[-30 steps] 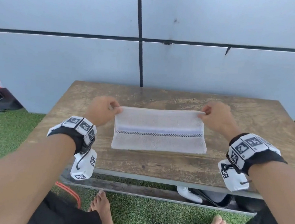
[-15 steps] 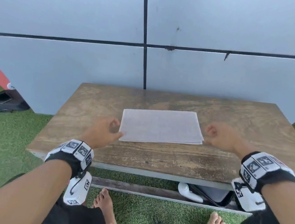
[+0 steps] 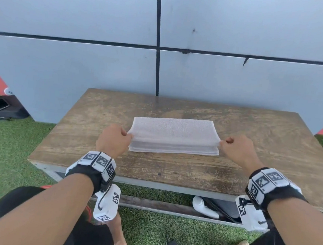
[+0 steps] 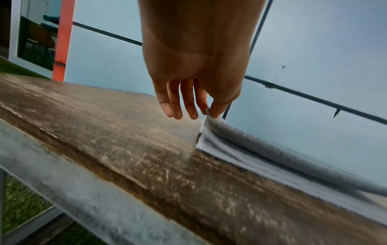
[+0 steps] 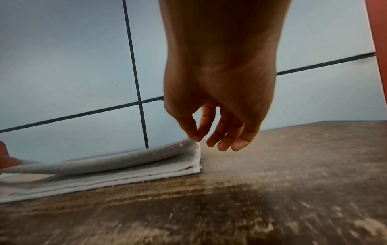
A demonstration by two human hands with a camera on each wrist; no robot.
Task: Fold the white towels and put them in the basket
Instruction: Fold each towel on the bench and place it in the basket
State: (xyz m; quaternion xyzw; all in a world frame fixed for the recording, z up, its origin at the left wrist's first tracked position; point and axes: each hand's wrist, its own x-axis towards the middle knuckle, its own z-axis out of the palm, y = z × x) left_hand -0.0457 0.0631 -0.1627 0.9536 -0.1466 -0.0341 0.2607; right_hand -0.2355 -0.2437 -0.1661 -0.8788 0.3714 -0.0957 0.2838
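A white towel [image 3: 174,135], folded into several layers, lies in the middle of the wooden table [image 3: 172,169]. My left hand [image 3: 116,140] pinches its top layer at the near left corner [image 4: 207,114], thumb against forefinger, and holds that corner a little above the layers below. My right hand [image 3: 234,147] pinches the top layer at the near right corner [image 5: 193,140] in the same way. The other fingers [image 5: 228,140] hang loose above the table. No basket is in view.
A grey panelled wall [image 3: 163,45] stands right behind the table. Artificial grass [image 3: 9,149] covers the floor around it. White and dark objects [image 3: 208,209] lie under the table's front edge. A dark case [image 3: 1,107] sits on the grass at far left.
A second ago both hands held the towel's far corners, with the striped side up. They folded it toward me and let go. Now each hand pinches a near corner and lifts the top layer.
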